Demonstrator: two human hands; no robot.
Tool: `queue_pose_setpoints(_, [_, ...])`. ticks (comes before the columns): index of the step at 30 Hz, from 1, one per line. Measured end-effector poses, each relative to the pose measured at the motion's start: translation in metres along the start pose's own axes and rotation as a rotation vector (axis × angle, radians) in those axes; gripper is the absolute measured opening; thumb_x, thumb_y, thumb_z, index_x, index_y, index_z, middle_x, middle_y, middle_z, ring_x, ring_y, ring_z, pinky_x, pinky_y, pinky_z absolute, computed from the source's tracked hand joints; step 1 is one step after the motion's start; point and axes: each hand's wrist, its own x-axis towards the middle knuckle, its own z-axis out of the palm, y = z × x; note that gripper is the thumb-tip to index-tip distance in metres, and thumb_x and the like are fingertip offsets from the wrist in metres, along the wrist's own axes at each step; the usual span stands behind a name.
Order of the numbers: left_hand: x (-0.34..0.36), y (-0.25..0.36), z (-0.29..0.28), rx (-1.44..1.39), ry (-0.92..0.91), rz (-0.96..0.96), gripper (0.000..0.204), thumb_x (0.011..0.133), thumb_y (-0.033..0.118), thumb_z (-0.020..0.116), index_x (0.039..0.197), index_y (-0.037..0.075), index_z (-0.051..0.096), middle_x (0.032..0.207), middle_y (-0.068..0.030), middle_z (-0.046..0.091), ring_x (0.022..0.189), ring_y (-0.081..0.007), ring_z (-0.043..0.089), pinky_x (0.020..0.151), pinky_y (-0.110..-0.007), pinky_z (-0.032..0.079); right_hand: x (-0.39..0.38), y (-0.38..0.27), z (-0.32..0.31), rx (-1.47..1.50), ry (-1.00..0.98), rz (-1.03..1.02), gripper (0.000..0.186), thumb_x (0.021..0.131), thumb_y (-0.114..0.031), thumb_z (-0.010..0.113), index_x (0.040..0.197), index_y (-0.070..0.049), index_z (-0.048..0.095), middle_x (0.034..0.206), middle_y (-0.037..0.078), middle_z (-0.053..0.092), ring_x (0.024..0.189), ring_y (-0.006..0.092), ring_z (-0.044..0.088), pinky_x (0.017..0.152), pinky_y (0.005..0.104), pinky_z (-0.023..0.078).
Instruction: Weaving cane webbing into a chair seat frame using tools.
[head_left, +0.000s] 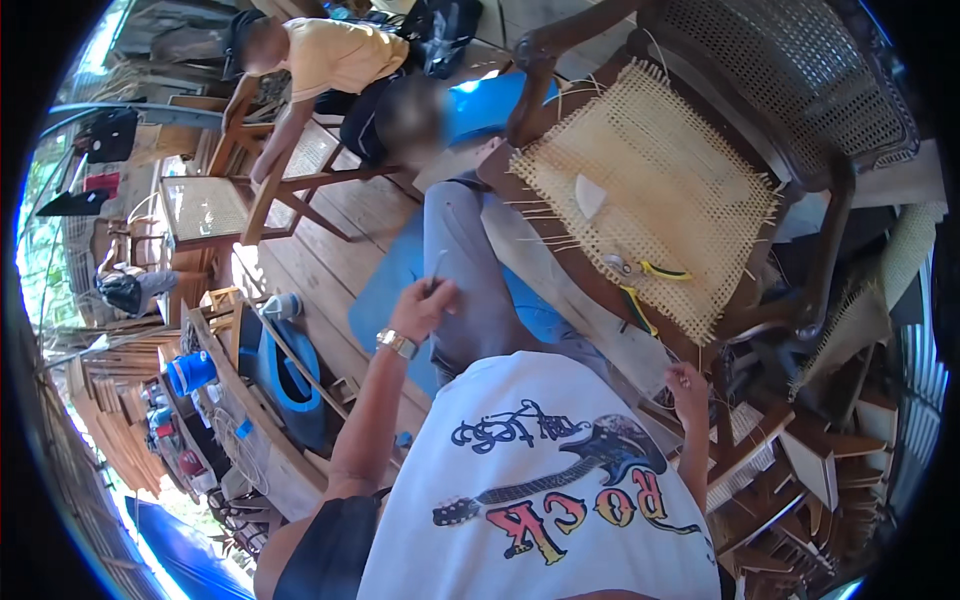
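Observation:
My left hand (pixel 428 303), beside my grey trouser leg, is closed on a slim dark pointed tool (pixel 437 270). My right hand (pixel 687 390), low by the chair's front, pinches a thin cane strand (pixel 657 400). In front of me stands a dark wooden chair (pixel 535 78) with a woven cane sheet (pixel 680 140) on its seat, loose strands sticking out round the edges. A pale wedge-shaped piece (pixel 589 195) lies on the sheet, along with yellow-handled pliers (pixel 640 305) near its lower left.
A co-worker (pixel 340 50) bends over a wooden chair (pixel 205 205) at upper left; another person (pixel 135 290) is farther left. A blue mat (pixel 375 310) lies on the plank floor (pixel 315 275). Timber, a blue bucket (pixel 192 372) and chairs crowd the left; stacked chair frames (pixel 805 470) fill the lower right.

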Motion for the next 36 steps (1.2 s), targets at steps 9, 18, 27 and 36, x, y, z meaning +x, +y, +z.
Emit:
queue_pose_setpoints(9, [0.004, -0.048, -0.003, -0.407, 0.082, -0.097, 0.023, 0.092, 0.031, 0.063, 0.090, 0.009, 0.058, 0.066, 0.0013, 0.055, 0.045, -0.0064, 0.040, 0.041, -0.022, 0.032, 0.040, -0.019, -0.005, 0.105, 0.357, 0.063, 0.017, 0.085, -0.017, 0.068, 0.092, -0.001, 0.066, 0.080, 0.000, 0.063, 0.076, 0.0079, 0.056, 0.071, 0.0236, 0.045])
queue_pose_setpoints(18, [0.001, -0.088, 0.002, -0.735, -0.006, -0.107, 0.024, 0.095, 0.033, 0.058, 0.095, 0.010, 0.058, 0.069, 0.0018, 0.055, 0.047, -0.0053, 0.040, 0.042, -0.020, 0.034, 0.049, -0.007, -0.002, 0.310, 0.329, 0.082, 0.016, 0.087, -0.017, 0.068, 0.091, -0.002, 0.065, 0.077, 0.000, 0.061, 0.070, 0.0069, 0.056, 0.062, 0.0225, 0.045])
queue_pose_setpoints(27, [0.000, -0.128, 0.012, -0.702, -0.029, -0.121, 0.019, 0.096, 0.031, 0.057, 0.090, 0.014, 0.056, 0.067, 0.0050, 0.052, 0.047, -0.0047, 0.039, 0.041, -0.019, 0.032, 0.017, -0.008, -0.026, 0.464, 0.363, -0.025, 0.014, 0.089, -0.016, 0.065, 0.095, -0.003, 0.063, 0.072, -0.001, 0.058, 0.062, 0.0071, 0.057, 0.054, 0.0209, 0.042])
queue_pose_setpoints(36, [0.023, -0.183, -0.014, -0.765, -0.211, -0.213, 0.023, 0.098, 0.032, 0.053, 0.083, 0.014, 0.057, 0.063, 0.0060, 0.049, 0.048, -0.0055, 0.039, 0.043, -0.020, 0.033, -0.018, -0.028, -0.095, 0.722, 0.913, -0.336, 0.015, 0.096, -0.019, 0.056, 0.096, -0.004, 0.057, 0.095, 0.006, 0.067, 0.081, 0.0094, 0.060, 0.072, 0.0220, 0.045])
